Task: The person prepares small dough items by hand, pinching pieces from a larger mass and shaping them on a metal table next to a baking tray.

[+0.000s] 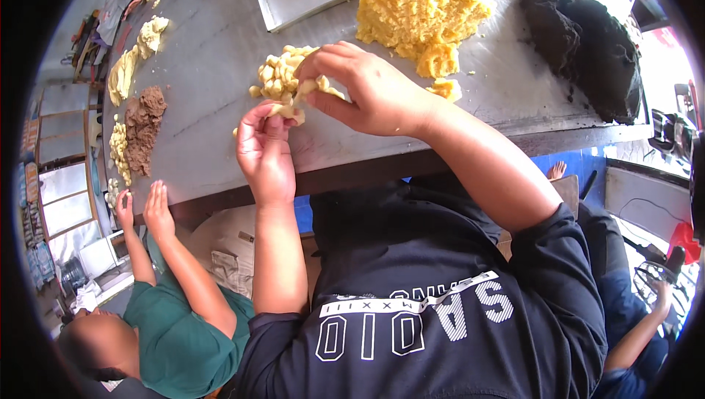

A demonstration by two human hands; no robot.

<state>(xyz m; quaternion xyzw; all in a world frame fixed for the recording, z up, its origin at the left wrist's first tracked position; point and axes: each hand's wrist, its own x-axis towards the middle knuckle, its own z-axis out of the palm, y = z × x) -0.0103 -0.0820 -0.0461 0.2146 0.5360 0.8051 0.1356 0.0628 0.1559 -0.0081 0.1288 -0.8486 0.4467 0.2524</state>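
So that it is apparently steadied from two sides, a dough piece (288,112) is pinched by the left hand (266,151) and curled right hand (374,92) above the counter (205,98), beside small pale pieces (276,76) seemingly kept within reach.

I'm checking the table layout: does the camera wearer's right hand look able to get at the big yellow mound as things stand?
Probably yes: the yellow mound lies just beyond the right hand, with nothing visibly blocking the way, though it's holding pale dough.
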